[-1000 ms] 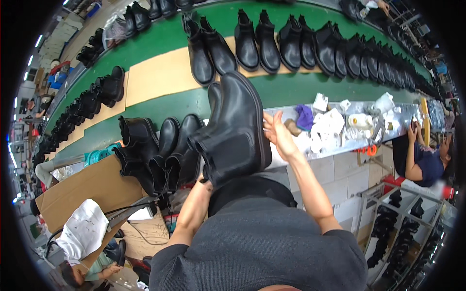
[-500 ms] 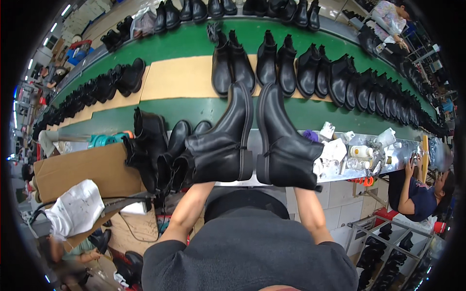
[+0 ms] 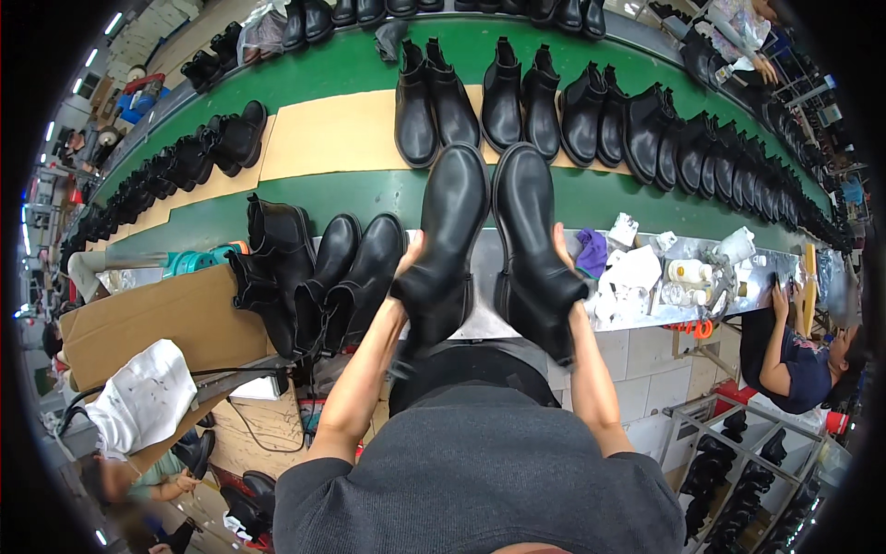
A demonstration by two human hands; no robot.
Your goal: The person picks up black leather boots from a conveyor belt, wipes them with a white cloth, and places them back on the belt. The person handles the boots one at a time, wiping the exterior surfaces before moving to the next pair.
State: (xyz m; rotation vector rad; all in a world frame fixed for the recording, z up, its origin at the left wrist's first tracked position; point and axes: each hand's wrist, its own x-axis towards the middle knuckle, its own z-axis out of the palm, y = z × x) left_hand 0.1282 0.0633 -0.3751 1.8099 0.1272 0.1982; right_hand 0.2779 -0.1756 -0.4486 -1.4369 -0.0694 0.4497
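Left-hand black leather ankle boot (image 3: 454, 208) and right-hand black leather ankle boot (image 3: 528, 208) have both rolled since half a second ago: side-on with soles facing each other then, uppers turned up to view now. Toes point far, shafts near and splayed slightly outward; toes almost meet, can't tell if they touch. Left hand (image 3: 411, 253) is clamped on the outer left side of its boot, right hand (image 3: 561, 246) on the outer right side of the other; hands apart, most of the fingers hidden behind leather. Both boots are up over the near metal edge strip (image 3: 486, 309) of the long green surface (image 3: 212, 217). Far side: tan cardboard sheet (image 3: 337, 134) with a pair of black pull-on boots (image 3: 417, 120) standing on it just beyond the held toes, long row of black boots (image 3: 646, 134) running off right, another dark boot row (image 3: 189, 157) left. Near left: cluster of black boots (image 3: 337, 254), some upright, some tilted, beside a brown cardboard panel (image 3: 157, 323). Right of the right hand: crumpled purple cloth (image 3: 591, 251), then white plastic bottles (image 3: 688, 270). Seated co-worker (image 3: 798, 365) far right, grey metal rack (image 3: 669, 434) of dark footwear near right.
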